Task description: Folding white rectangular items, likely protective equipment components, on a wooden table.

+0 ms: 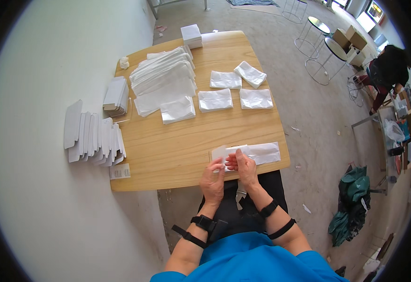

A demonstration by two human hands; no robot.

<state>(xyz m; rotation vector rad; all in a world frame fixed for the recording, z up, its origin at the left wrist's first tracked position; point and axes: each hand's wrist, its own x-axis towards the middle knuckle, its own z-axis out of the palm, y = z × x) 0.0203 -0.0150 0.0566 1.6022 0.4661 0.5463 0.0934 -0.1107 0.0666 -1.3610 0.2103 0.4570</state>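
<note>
A long white paper bag [264, 152] lies flat along the near right edge of the wooden table. My left hand [212, 183] is over its left end, fingers bent and thumb apart, with nothing plainly held. Beside it, my right hand [246, 170] has its thumb raised and its fingers pointing left, also apart. The two hands face each other closely without clearly touching. A pale, thin flap [219, 152] shows just beyond my left fingertips; whether it belongs to the bag I cannot tell.
Beyond my hands, several folded white packets [216, 100] lie on the table [168, 155], by a fanned pile of white paper bags [161, 77]. White folded cartons [93, 136] line the left edge near the wall. Dark green plastic bags [353, 197] and a person [386, 70] are at right.
</note>
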